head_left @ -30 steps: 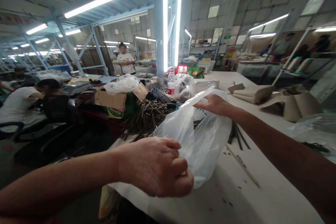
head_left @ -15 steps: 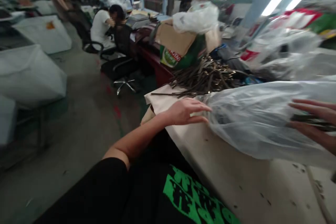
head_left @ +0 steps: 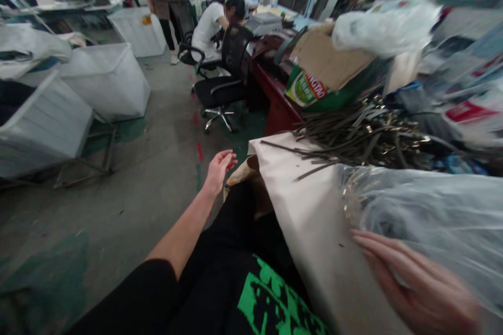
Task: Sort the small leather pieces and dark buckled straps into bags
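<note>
My left hand (head_left: 220,170) hangs in the air over the floor, left of the table corner. Its fingers are loosely curled, and nothing shows in them. On the right, my right hand (head_left: 416,277) has its fingers stretched out close together along the near side of a clear plastic bag (head_left: 440,204); whether they press on it I cannot tell. Dark contents and small metal bits show dimly through the bag. Behind it lies a heap of dark straps with metal ends (head_left: 365,131). Bag and straps rest on a table with a pale cover (head_left: 291,188).
A cardboard box (head_left: 330,60) topped with clear plastic stands behind the straps. A black office chair (head_left: 220,91) and a seated person in white (head_left: 208,31) are ahead. White bins (head_left: 106,81) line the left. Brown paper (head_left: 241,171) hangs by the table corner.
The view has swung left. My left hand has left the bag's end and moved out over the floor. My right hand has shifted to the bag's near side, closer to that end.
</note>
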Demonstrator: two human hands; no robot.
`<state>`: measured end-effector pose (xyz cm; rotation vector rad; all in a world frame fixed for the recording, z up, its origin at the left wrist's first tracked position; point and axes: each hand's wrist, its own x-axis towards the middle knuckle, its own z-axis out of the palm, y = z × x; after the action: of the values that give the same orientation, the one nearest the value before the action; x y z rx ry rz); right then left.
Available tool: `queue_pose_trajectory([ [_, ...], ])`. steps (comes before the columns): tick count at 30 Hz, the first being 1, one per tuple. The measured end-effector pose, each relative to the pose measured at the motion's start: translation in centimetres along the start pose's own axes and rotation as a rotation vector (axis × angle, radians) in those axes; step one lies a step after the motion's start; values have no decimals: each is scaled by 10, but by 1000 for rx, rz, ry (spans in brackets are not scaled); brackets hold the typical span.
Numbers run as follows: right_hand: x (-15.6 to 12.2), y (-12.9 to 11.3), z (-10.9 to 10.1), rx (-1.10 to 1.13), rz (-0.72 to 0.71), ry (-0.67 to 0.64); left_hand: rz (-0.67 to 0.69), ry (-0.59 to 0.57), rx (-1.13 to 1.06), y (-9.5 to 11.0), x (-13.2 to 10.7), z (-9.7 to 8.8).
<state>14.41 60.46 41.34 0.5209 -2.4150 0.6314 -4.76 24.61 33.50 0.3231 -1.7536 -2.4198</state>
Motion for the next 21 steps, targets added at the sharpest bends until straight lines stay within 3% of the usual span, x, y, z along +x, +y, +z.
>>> queue_pose_trajectory([
  [2,14,-2,32,71,-91,-47,50,-39,76,-4,-2,10],
  [5,38,9,82,192,56,-37,241,-151,240,-3,4,30],
  [9,53,40,126,211,265,249,557,-428,616,5,7,83],
  [12,48,54,134,99,274,423,736,-670,917,-1,4,136],
  [15,40,59,130,44,276,444,784,-790,1196,-17,5,178],
  [18,28,64,121,-5,324,428,738,-762,1378,-31,17,190],
  [21,7,70,107,-58,379,455,713,-730,1405,-34,33,177],
])
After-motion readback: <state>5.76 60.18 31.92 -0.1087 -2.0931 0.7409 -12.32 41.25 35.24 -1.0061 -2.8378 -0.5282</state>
